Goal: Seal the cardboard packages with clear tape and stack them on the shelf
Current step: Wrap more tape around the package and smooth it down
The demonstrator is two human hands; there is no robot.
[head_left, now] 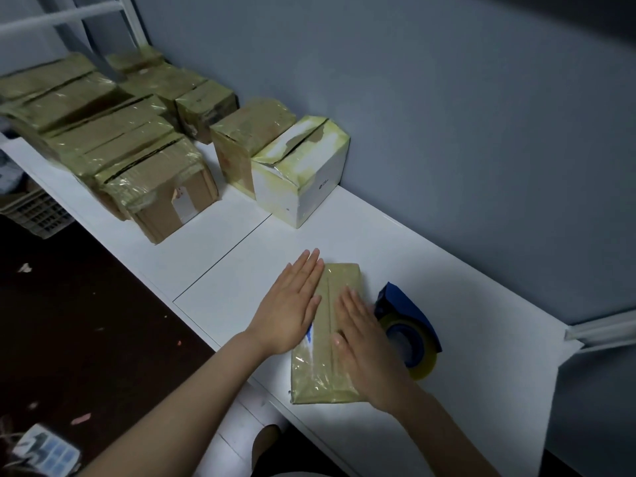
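Step in hand, my read: smoothing the tape down on the flat package (321, 368), low centre on the white worktop (447, 270). Left hand (292, 304) lies flat, fingers straight, over the package's 9 o'clock edge. Right hand (364, 335) lies flat on the 3 o'clock half. Neither grips anything.

To do it well: press from the centre seam outward, chase the wrinkles at the near end, check the corners are stuck.

Tape dispenser (406, 304) sits just beside the package at 3 o'clock, untouched.

Farther out at 11 o'clock: white box (303, 187), taped, with a dark gap along its top seam. Brown box (241, 139) is right up against it behind. Far 10 o'clock: cluster of taped packages (113, 132). All closed, contents hidden.
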